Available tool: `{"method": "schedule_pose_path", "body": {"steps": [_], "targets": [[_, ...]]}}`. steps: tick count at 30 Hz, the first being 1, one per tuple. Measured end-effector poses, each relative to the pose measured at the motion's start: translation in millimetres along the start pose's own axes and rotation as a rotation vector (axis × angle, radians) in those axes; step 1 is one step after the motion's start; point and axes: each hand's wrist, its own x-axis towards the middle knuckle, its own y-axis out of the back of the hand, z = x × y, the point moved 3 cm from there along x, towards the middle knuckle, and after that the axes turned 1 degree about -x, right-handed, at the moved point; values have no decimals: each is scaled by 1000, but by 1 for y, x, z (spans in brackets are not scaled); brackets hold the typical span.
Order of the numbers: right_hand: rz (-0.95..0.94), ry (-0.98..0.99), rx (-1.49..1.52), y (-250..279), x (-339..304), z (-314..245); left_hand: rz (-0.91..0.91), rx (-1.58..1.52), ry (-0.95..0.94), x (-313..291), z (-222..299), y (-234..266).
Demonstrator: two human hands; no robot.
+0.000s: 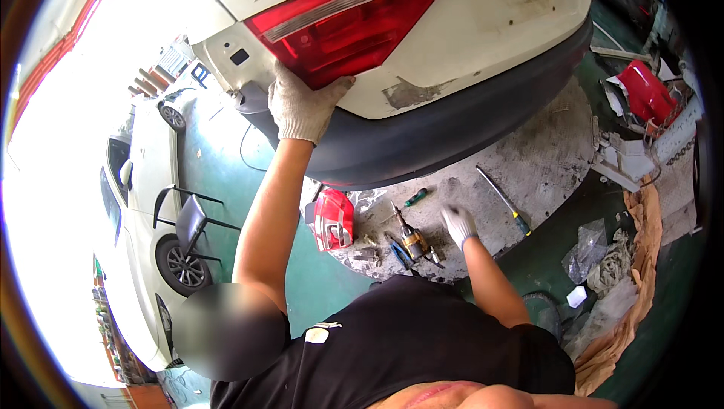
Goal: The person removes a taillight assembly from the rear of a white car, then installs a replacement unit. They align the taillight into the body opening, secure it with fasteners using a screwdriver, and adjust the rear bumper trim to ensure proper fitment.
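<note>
My left hand (300,104), in a whitish knit work glove, is raised to a red tail light (354,28) at the back of a white car (483,24). Its thumb and fingers spread around the light's lower corner and hold it there. My right hand (458,224), also gloved, is lowered over the grey round platform (554,134); motion blurs its fingers. Close by it are a yellow-and-black power tool (413,243), a short green-handled tool (415,197), blue-handled pliers (398,251) and a long screwdriver (505,202). A second red light unit (332,220) lies further left.
The dark bumper (422,149) overhangs the platform. A black chair (194,220) and another white car (147,213) stand at left. At right are a red body part (645,92), a metal post with a chain (682,134), plastic bags (587,251) and brown paper (641,258).
</note>
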Motion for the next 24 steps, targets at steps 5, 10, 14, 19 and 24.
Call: {"method": "schedule_pose_path", "body": {"steps": [5,10,14,19,24], "targets": [[53,588,354,21,-51,-322,-72,-55,-76,6,1,3],[171,497,139,18,-40,-429,-202,-133,-194,16,-20,10],[201,416,251,1,-32,-413,-349,-211,-259,26,-37,24],[132,356,253,-2,-11,-387,-536,-401,-369,44,-55,30],[289,321,139,-8,-18,-364,-830,-775,-302,65,-66,35]]}}
